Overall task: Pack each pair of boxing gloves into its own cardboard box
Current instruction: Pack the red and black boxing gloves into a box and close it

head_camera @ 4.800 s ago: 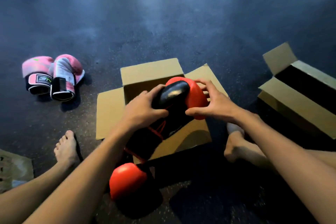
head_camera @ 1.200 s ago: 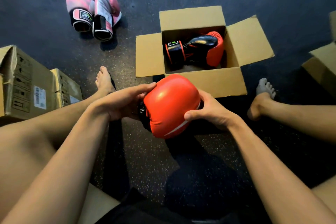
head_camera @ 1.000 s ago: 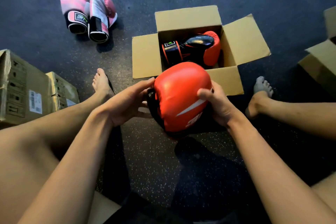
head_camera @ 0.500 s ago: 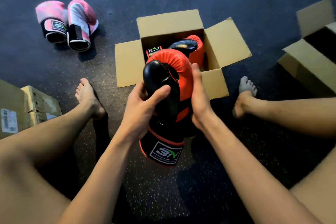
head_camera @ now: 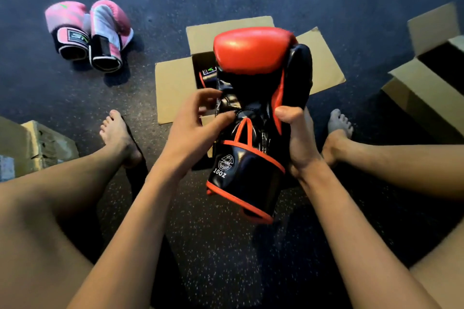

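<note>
I hold a red and black boxing glove upright in front of me, palm side facing me, cuff down. My left hand pinches its black palm side from the left. My right hand grips its right edge near the thumb. Behind the glove stands an open cardboard box on the floor. The cuff of the other red and black glove shows inside it. A pair of pink gloves lies on the floor at the far left.
A second open cardboard box stands at the right. A closed, printed carton sits at the left edge. My bare left foot and right foot rest on the dark speckled floor beside the middle box.
The glove has been turned about its length, so the palm side and the 10 oz cuff now face me, and it is raised higher in front of the box. My left hand shifted to the palm side.
</note>
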